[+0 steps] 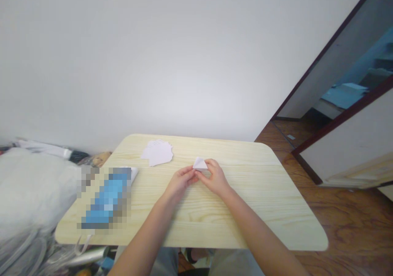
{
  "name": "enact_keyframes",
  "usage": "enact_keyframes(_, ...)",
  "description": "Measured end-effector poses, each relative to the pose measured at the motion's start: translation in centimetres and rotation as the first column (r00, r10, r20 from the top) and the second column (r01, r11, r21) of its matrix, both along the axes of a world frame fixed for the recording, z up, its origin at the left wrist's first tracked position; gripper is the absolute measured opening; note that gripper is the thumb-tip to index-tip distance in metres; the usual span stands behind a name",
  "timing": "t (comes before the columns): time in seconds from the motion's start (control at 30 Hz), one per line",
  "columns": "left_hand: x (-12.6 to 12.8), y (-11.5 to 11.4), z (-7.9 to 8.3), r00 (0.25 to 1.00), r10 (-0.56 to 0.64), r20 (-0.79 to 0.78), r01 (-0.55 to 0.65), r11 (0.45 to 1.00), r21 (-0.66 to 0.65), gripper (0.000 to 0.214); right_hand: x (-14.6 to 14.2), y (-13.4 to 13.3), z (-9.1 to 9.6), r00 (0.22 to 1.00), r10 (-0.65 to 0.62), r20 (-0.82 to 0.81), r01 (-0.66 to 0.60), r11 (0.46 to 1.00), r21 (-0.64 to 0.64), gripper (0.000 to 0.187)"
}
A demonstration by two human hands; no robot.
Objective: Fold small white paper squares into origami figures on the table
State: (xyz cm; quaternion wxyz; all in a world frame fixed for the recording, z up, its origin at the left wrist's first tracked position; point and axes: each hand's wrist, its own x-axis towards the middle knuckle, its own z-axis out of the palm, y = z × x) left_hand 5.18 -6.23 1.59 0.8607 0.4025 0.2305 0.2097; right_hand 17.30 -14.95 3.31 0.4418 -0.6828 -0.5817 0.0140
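My left hand (181, 182) and my right hand (215, 178) meet above the middle of a pale wood-grain table (233, 223). Between their fingertips they pinch a small piece of folded white paper (200, 164), its pointed end up. A loose stack of white paper cut-outs (157, 152) lies on the table's far side, beyond my left hand and not touching it. Nearer the left edge lies a pixelated blue object (106, 198), its details hidden by the blur.
A soft grey bundle (30, 190) and assorted clutter sit beyond the table's left edge. A white wall (153, 55) rises behind the table. A brown wood floor (346, 214) spreads to the right, with a door frame (344, 116) and a blue-toned room beyond.
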Motion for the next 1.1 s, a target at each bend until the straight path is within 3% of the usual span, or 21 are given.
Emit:
enact_keyframes(0.23, 0.3, -0.2, 0.2, 0.999, 0.009, 0.042, -0.006, 0.997, -0.071, 0.026, -0.2, 0.1, 0.1, 0.998, -0.056, 0.020, 0.054, 0.996, 0.064, 0.009)
enact_keyframes(0.5, 0.6, -0.5, 0.0, 0.999, 0.053, 0.012, -0.052, 0.998, -0.047, 0.028, 0.0, 0.3, -0.1, 0.987, -0.121, -0.107, 0.128, 0.990, 0.067, 0.012)
enact_keyframes(0.7, 0.6, -0.6, 0.1, 0.998, 0.055, -0.025, -0.055, 0.998, 0.024, 0.033, 0.6, 0.5, -0.5, 0.938, -0.061, -0.341, 0.099, 0.991, 0.093, 0.012)
enact_keyframes(0.87, 0.6, -0.8, -0.1, 0.998, 0.054, -0.031, -0.050, 0.994, 0.093, 0.034, 0.5, 0.9, -1.0, 0.782, 0.023, -0.623, 0.042, 0.995, 0.089, 0.013)
enact_keyframes(0.93, 0.6, -0.8, -0.2, 0.998, 0.055, -0.028, -0.051, 0.990, 0.130, 0.033, 0.3, 0.9, -0.9, 0.757, 0.021, -0.653, 0.035, 0.997, 0.073, 0.014)
enact_keyframes(1.1, 0.7, -0.8, -0.2, 0.994, 0.096, -0.055, -0.077, 0.958, 0.276, 0.034, 0.0, 0.6, -0.3, 0.800, -0.040, -0.599, 0.106, 0.991, 0.075, 0.018)
